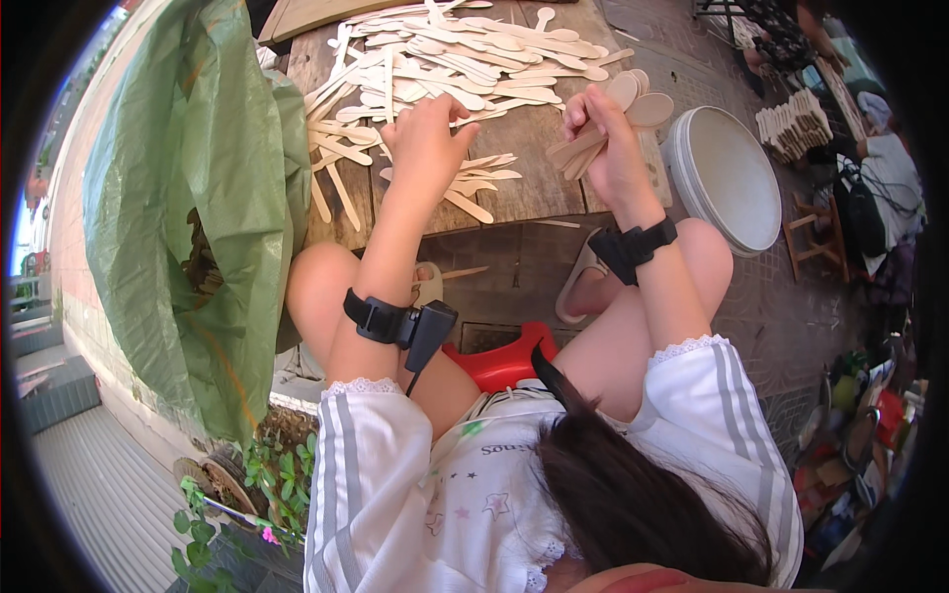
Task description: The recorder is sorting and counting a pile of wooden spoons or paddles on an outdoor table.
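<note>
My right hand [615, 148] is closed round several flat wooden spoons [647, 110]. Their rounded bowls fan out beyond my fingers to the upper right, and the handle ends stick out at the lower left. My left hand [431, 138] hovers over the near part of the wooden table [549, 193], thumb and fingers apart, with nothing visible between them. Just beyond it spreads a large loose heap of pale wooden spoons [474, 61], pointing many ways. A smaller group of spoons [476, 181] lies right of my left wrist, close to the table's front edge.
Left of the table hangs a green tarp sack [188, 208]. A white round bucket [732, 183] stands at the right. Bundled wooden sticks [794, 127] and a seated person [890, 178] are farther right. A red stool [501, 364] shows between my legs.
</note>
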Tool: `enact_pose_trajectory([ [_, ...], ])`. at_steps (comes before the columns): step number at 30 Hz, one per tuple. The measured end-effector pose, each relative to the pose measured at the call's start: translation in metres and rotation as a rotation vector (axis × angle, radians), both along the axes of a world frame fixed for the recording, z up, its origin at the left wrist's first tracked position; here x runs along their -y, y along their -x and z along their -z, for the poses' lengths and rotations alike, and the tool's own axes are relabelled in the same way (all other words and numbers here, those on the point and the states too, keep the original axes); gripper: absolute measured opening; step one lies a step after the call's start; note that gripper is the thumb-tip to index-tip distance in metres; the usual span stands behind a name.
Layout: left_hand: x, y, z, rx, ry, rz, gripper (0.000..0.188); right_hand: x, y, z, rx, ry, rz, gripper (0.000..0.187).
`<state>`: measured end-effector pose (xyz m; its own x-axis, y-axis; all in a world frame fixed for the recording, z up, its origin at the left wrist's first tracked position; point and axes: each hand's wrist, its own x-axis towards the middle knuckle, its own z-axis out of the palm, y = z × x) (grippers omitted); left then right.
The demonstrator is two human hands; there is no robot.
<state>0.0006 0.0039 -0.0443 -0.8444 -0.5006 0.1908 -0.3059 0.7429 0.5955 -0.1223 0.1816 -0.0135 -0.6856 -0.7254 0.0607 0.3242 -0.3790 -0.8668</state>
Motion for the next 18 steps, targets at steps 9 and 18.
enact_pose_trajectory([
  [9,0.022,-0.005,0.014,0.2,0.489,-0.119,0.021,0.001,0.0,0.007,-0.001,-0.005,-0.062,0.033],
  [18,0.017,0.003,0.024,0.083,0.496,-0.209,0.033,0.001,0.002,0.007,0.044,-0.031,-0.036,0.033],
])
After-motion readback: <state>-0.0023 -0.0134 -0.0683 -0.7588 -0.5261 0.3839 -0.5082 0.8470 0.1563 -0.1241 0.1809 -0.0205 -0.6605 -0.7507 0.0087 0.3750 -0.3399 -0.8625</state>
